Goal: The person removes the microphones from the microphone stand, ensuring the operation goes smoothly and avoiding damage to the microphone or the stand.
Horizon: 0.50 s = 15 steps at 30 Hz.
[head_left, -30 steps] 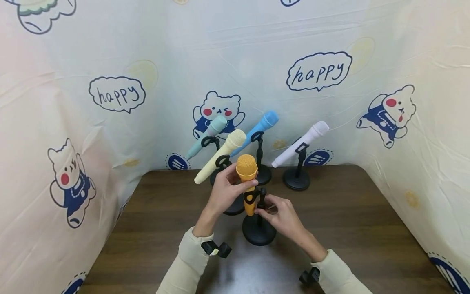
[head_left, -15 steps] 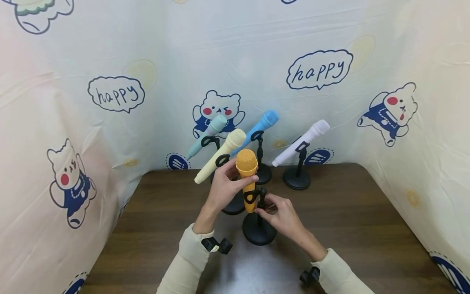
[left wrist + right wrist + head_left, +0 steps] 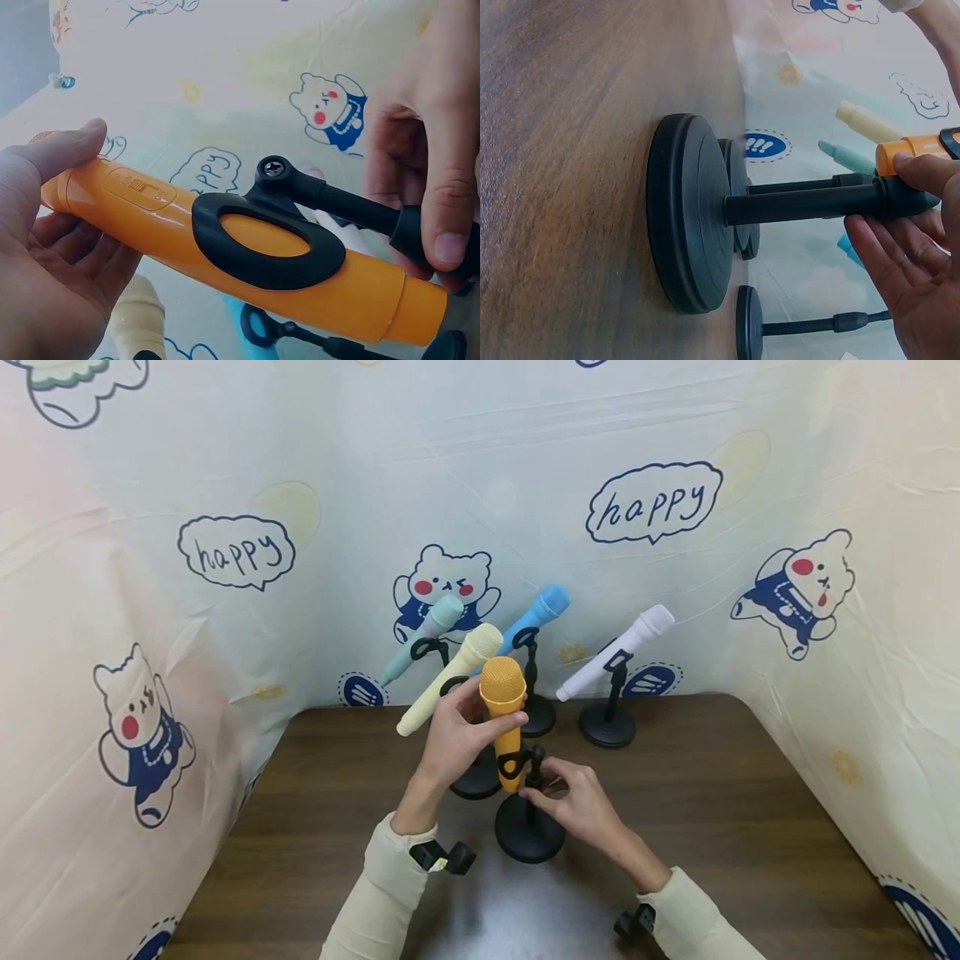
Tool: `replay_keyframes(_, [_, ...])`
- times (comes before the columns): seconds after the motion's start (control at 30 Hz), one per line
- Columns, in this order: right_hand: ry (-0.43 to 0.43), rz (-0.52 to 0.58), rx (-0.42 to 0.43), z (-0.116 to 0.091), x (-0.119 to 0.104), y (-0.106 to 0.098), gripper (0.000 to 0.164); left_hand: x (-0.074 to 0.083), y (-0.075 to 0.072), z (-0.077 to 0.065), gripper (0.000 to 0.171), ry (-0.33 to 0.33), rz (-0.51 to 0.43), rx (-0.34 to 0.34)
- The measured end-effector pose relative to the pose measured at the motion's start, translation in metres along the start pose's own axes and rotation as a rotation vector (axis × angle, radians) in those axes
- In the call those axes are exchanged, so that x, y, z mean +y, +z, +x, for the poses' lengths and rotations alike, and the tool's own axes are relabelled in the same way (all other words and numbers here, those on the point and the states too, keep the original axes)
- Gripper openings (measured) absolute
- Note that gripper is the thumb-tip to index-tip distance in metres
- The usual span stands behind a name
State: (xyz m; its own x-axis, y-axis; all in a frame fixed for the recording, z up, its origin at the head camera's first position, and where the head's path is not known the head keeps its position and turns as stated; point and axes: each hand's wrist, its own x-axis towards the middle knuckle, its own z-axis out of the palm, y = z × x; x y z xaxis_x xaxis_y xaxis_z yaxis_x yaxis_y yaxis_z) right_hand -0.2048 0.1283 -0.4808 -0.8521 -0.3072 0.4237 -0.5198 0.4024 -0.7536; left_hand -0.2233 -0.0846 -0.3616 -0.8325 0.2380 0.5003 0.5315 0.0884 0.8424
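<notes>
An orange microphone [image 3: 502, 691] stands nearly upright in the black ring clip [image 3: 270, 240] of a small stand. My left hand [image 3: 459, 739] grips it just under its mesh head, thumb across the front. The lower end of its orange body [image 3: 367, 296] sticks out below the clip. With thumb and fingers my right hand [image 3: 573, 797] pinches the collar of the black stand [image 3: 802, 204], beneath the clip joint. The stand's round base [image 3: 529, 831] rests on the table.
Behind stand several more microphones in black stands: a cream microphone [image 3: 450, 681], a mint microphone [image 3: 423, 639], a blue microphone [image 3: 543, 606] and a lilac microphone [image 3: 617, 652]. A printed cloth [image 3: 525, 468] hangs behind the wooden table [image 3: 712, 810].
The orange microphone has risen slightly through the clip, with my left hand moving up along with it. My right hand keeps its hold on the stand in the same place.
</notes>
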Motion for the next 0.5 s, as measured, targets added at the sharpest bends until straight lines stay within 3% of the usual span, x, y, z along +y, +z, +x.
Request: replay_keyframes(0.5, [0.004,0.0,0.001,0.0,0.0,0.001,0.02,0.013,-0.003,0.008,0.051,0.003,-0.031,0.01])
